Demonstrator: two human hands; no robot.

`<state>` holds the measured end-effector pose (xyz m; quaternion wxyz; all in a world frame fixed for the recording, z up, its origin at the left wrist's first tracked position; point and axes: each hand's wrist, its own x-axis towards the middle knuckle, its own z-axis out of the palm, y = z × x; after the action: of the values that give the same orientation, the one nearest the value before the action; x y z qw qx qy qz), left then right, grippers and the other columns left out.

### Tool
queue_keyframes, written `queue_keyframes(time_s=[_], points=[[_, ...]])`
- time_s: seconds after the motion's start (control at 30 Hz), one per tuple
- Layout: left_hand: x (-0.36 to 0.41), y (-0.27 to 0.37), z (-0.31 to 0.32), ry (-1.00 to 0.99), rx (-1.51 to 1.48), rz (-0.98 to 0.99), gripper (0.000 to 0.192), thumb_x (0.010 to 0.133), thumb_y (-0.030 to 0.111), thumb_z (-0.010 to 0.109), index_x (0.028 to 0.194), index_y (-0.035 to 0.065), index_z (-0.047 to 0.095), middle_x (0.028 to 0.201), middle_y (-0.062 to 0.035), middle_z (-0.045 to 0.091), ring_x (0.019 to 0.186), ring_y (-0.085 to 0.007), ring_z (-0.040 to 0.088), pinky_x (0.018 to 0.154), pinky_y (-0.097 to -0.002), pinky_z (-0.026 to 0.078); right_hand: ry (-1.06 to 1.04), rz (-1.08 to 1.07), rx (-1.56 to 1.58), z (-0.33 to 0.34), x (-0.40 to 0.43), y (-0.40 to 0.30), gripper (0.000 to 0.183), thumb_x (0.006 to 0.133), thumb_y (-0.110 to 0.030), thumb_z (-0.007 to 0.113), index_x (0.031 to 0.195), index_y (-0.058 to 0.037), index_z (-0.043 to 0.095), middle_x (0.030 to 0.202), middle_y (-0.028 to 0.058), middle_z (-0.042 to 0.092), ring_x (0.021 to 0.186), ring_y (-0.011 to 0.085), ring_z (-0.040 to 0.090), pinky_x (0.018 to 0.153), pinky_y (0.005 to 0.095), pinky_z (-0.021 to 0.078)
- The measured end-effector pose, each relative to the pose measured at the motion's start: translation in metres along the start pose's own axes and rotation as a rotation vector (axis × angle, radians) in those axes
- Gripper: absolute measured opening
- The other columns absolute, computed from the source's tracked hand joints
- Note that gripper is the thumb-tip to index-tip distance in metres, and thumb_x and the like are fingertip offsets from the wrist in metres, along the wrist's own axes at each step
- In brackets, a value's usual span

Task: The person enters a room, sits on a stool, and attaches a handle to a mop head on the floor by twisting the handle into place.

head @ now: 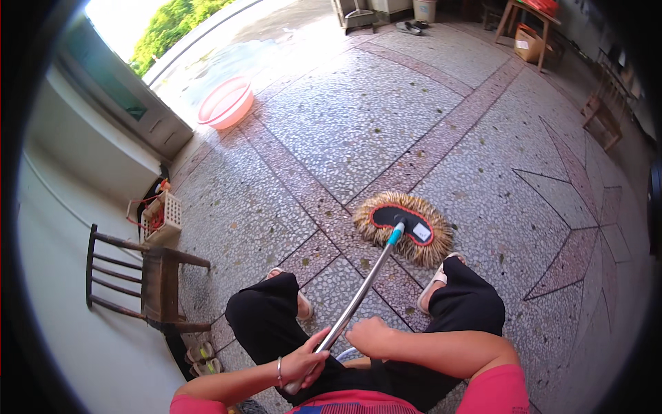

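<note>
My left hand [305, 362], with a bangle on its wrist, grips the lower end of a metal mop pole [360, 295]. The pole slants up and right to a teal collar [396, 234] on the mop head [403, 227]. That head has a shaggy tan fringe, a black red-edged backing and a white label, and rests on the floor between my feet. My right hand [370, 335] is curled just right of the pole, apart from it, and nothing shows in its fingers. Below it, a pale curved rim [347, 354] is mostly hidden.
A wooden chair [160, 284] and a plastic basket [163, 217] stand along the left wall. Near the bright doorway sits a pink basin [226, 103]. Dark specks dot the terrazzo floor [336, 139]. Farther off are a dustpan [359, 19], shoes [409, 28] and a wooden stool [527, 20].
</note>
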<state>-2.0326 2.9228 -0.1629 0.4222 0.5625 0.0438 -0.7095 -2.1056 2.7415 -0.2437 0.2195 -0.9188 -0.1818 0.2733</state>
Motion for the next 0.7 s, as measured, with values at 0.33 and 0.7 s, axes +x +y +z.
queue_keyframes(time_s=[0.33, 0.7], points=[[0.175, 0.121, 0.057, -0.029, -0.015, 0.178, 0.061, 0.090, 0.021, 0.043, 0.137, 0.0332, 0.006, 0.061, -0.0050, 0.041, 0.040, -0.0130, 0.039, 0.033, -0.0267, 0.034, 0.072, 0.124, 0.084, 0.031, -0.026, 0.042, 0.012, 0.073, -0.009, 0.050, 0.081, -0.0034, 0.057, 0.078, 0.0165, 0.061, 0.074, 0.0300, 0.063, 0.058, 0.0417, 0.0495], [0.130, 0.058, 0.051, -0.051, -0.088, 0.092, 0.061, 0.091, 0.021, 0.041, 0.137, 0.0361, 0.003, 0.065, -0.0056, 0.040, 0.042, -0.0135, 0.039, 0.034, -0.0267, 0.034, -0.048, 0.265, 0.059, 0.016, -0.052, 0.074, 0.019, 0.078, -0.012, 0.051, 0.089, -0.0067, 0.065, 0.091, 0.0089, 0.065, 0.084, 0.0252, 0.063, 0.065, 0.0376, 0.0510]])
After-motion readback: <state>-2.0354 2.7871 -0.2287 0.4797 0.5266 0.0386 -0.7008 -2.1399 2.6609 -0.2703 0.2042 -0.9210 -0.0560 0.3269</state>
